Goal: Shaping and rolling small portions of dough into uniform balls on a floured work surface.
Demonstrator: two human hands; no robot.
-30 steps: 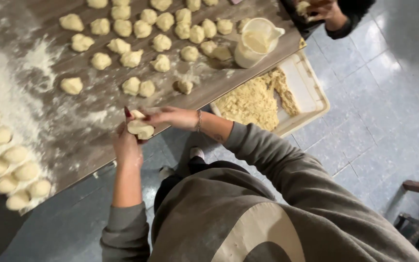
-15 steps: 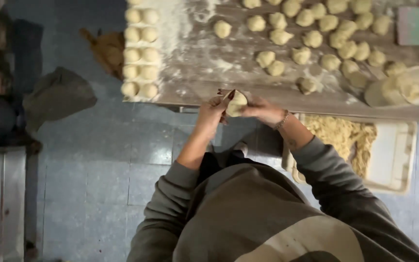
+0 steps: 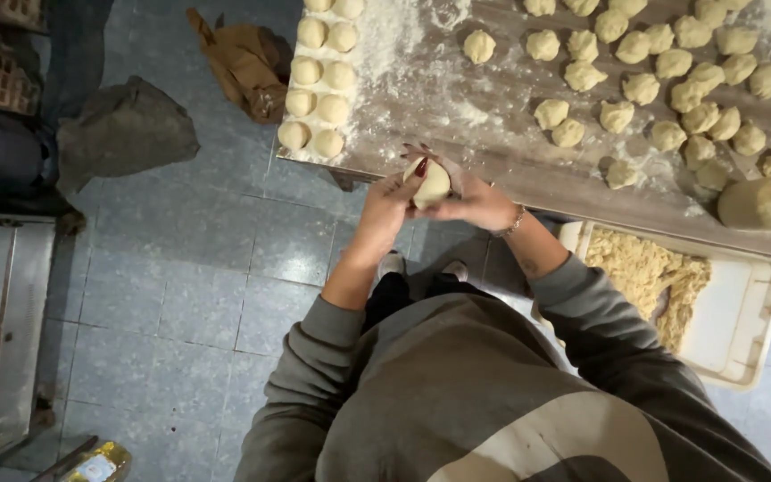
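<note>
My left hand and my right hand are cupped together around one pale dough ball, just in front of the near edge of the floured wooden table. Both hands press on the ball from opposite sides. Several rough dough pieces lie scattered over the table beyond my hands. Two rows of smooth shaped dough balls stand at the table's left end.
A cream plastic jug stands on the table at the right. Below the table edge a white tray holds crumbly filling. A brown paper bag and a dark bag lie on the tiled floor at the left.
The view has swung to the right and closer to the hands. The hands keep hold of the dough ball, now closed more tightly round it.
</note>
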